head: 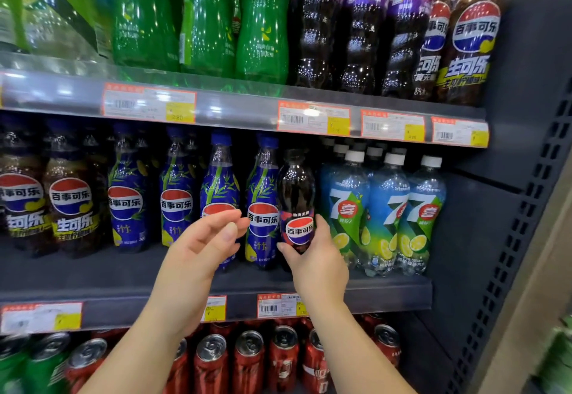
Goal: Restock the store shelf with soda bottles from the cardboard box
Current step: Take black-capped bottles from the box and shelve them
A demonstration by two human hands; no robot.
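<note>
Two hands: right hand [315, 257] round black-capped bottle [296, 195].

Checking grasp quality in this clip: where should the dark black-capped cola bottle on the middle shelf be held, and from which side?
Grip the dark black-capped cola bottle around its labelled lower body, coming from the front. It stands upright, wedged between the blue bamboo-print bottle and the pale blue lime-soda bottles, so only its front is free. The right hand already holds it there.
</note>
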